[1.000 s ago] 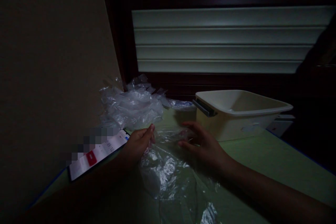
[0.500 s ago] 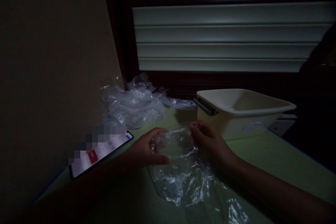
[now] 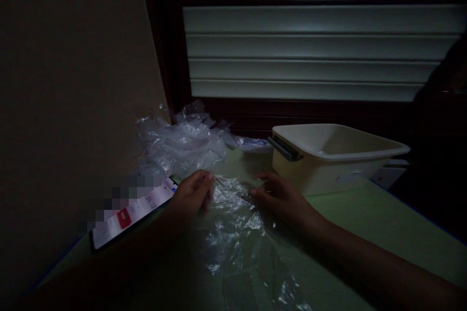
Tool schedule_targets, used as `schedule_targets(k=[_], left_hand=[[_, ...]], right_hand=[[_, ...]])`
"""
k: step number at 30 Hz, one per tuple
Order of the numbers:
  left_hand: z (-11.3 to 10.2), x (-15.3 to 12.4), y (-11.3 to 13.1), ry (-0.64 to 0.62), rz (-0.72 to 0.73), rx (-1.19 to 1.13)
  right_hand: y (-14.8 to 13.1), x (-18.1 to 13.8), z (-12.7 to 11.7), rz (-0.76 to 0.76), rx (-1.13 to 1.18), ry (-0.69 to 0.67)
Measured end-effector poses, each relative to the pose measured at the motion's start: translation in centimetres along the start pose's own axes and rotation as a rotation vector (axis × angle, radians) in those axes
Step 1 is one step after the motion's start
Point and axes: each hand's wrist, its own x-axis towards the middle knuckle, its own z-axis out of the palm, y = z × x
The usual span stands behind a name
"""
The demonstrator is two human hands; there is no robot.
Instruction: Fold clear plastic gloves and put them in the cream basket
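A clear, crinkled plastic bag (image 3: 237,209) stretches between my hands and trails down over the table towards me. My left hand (image 3: 193,192) is closed, pinching the bag's upper left edge between thumb and fingers. On the other side, my right hand (image 3: 282,199) has its thumb and fingertips closed at the bag's upper right edge, with the index finger lifted a little. Dim light and the see-through film make the bag's outline hard to follow.
A heap of clear plastic bags (image 3: 182,143) lies at the back left against the wall. A lit phone (image 3: 136,214) rests left of my left hand. Behind my right hand stands a cream plastic bin (image 3: 314,175) with a dark handle. The green table (image 3: 350,233) has a blue edge.
My left hand has gone from spread fingers inside the bag's mouth to a pinch on its edge. The bag's opening has flattened, and my right hand has shifted slightly.
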Motion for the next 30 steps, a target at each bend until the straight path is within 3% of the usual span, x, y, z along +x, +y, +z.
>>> schedule_targets(k=[5,11,15,19,24,27,30], left_hand=[[-0.2,0.0,0.8,0.136,-0.067,0.041],[0.1,-0.1,0.4,0.068,-0.119,0.047],[-0.2,0.0,-0.2,0.031,-0.112,0.089],[-0.5,0.0,-1.0,0.127,0.167,0.424],[-0.7,-0.5,-1.2,0.177,0.610,0.758],[-0.6,-0.8,-1.0,0.098,0.694,0.800],[-0.4,-1.3,-0.7,-0.124,0.684,0.808]], right_hand=[[-0.6,0.2,-0.5,0.035,-0.083,-0.009],[-1.0,0.5,-1.4,-0.127,-0.296,0.058],[-0.7,0.8,-2.4,-0.167,-0.633,0.065],[-0.6,0.8,-2.7,-0.195,-1.033,0.019],[-0.7,0.6,-2.4,-0.295,-1.227,-0.021],[-0.9,0.4,-2.3,-0.453,-1.235,0.018],[-1.3,-0.2,-1.8,-0.498,-1.050,-0.018]])
